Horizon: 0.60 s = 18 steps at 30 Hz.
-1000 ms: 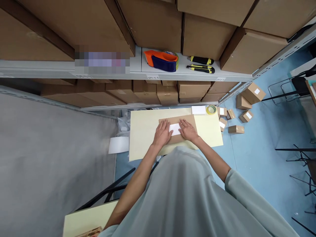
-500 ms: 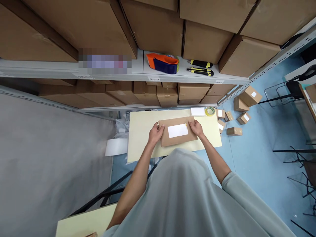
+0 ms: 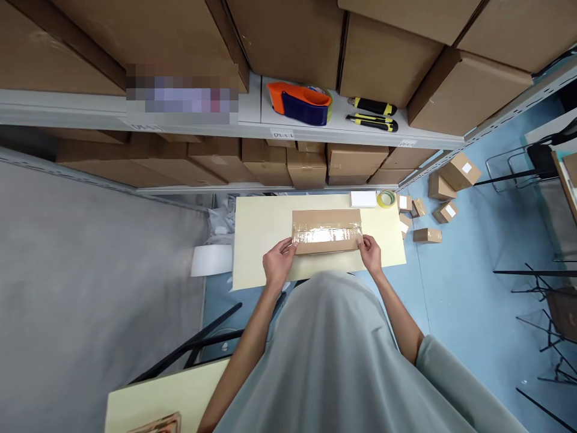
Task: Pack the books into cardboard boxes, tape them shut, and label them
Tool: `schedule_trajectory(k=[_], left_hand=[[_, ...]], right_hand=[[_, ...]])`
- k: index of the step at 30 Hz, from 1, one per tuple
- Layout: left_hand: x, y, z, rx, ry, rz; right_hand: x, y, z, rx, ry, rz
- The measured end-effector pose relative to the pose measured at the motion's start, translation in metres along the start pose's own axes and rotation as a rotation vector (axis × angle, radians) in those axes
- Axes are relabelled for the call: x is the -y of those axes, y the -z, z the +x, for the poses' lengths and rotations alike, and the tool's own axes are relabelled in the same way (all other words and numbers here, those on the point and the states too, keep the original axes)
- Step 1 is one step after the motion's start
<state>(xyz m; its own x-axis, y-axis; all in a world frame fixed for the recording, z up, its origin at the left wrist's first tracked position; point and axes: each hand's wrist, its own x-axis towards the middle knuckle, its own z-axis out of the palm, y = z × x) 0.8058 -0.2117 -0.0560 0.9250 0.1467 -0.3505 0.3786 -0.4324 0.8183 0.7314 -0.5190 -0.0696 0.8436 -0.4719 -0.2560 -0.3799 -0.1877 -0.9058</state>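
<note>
A flat cardboard box (image 3: 327, 218) is held over the pale yellow table (image 3: 261, 216), its face crossed by shiny clear tape. My left hand (image 3: 278, 263) grips the box's near left corner, thumb on top. At the near right corner, my right hand (image 3: 371, 255) pinches the edge in the same way. Behind the box, at the table's far side, lie a stack of white labels (image 3: 363, 199) and a roll of yellowish tape (image 3: 386, 199). No white label shows on the side of the box that faces me.
Shelves above hold large cartons (image 3: 288, 42), an orange and blue tape dispenser (image 3: 300, 103) and black-yellow utility knives (image 3: 372, 114). Several small boxes (image 3: 427, 235) lie on the blue floor to the right. White plastic bags (image 3: 220, 219) are left of the table; a second table (image 3: 166, 391) stands lower left.
The box has been turned over: its white label faced up before, and now a taped side shows. Both hands have shifted to its near corners.
</note>
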Motion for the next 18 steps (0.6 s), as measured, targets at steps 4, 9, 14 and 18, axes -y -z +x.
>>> schedule_trajectory(k=[4,9,14,18], left_hand=[[0.019,0.000,-0.008,0.100,-0.036,0.104],[0.003,-0.018,-0.015,0.097,-0.281,0.250],[-0.027,-0.047,-0.021,0.371,-0.667,0.473],[-0.023,-0.050,-0.027,0.464,-0.741,0.560]], right_hand=[[-0.007,0.006,-0.001,0.049,0.036,-0.212],[0.022,-0.016,-0.004,0.071,0.218,-0.709],[0.049,-0.063,-0.019,0.347,0.486,-0.899],[0.049,-0.066,-0.028,0.469,0.524,-0.944]])
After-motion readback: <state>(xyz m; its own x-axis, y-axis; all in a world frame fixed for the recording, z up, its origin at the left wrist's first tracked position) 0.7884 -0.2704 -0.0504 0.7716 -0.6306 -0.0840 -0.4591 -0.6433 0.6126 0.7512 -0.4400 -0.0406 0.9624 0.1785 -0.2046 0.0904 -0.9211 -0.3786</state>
